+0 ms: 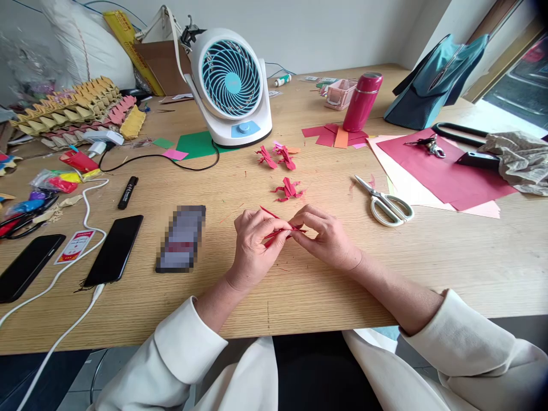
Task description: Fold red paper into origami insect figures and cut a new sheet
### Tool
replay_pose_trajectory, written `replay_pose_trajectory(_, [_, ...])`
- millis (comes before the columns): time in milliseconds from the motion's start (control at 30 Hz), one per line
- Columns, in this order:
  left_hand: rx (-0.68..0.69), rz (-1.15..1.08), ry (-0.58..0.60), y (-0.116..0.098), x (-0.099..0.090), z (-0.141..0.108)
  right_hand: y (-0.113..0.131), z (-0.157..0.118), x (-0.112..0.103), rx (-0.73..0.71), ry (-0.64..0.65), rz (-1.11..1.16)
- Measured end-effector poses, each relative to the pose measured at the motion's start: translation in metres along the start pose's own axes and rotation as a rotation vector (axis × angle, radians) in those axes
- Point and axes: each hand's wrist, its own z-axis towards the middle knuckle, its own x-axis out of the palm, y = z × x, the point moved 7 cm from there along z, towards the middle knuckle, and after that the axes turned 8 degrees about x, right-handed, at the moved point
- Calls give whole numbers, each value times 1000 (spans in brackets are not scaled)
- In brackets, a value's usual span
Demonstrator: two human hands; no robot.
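A small folded piece of red paper [274, 228] is held between both hands above the wooden table. My left hand [258, 242] pinches its left and middle part between thumb and fingers. From the right, my right hand [327, 237] pinches the other end, the fingertips of the two hands nearly touching. Narrow red points stick out past the fingers; the rest of the paper is hidden. Just beyond the hands sits a folded red paper figure [289, 189]. Farther back lie two similar figures, one on the left [266, 157] and one on the right [285, 157].
Scissors [385, 202] lie to the right, near red and pale paper sheets [440, 165]. A white fan [233, 85], a pink flask [363, 103] and a teal bag [432, 85] stand behind. Phones, including a black one [115, 250], a marker [128, 193] and white cables are at left.
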Motion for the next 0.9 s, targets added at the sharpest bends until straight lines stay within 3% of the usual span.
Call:
replay_pose_trajectory(233, [7, 6, 46, 2, 2, 0, -2, 0, -1, 19, -6, 8])
replay_pose_trajectory(467, [26, 163, 21, 4, -4, 2, -7, 0, 2, 21, -10, -63])
replay_pose_trajectory(900, [-32, 22, 27, 7, -2, 2, 0, -1, 4, -6, -19, -186])
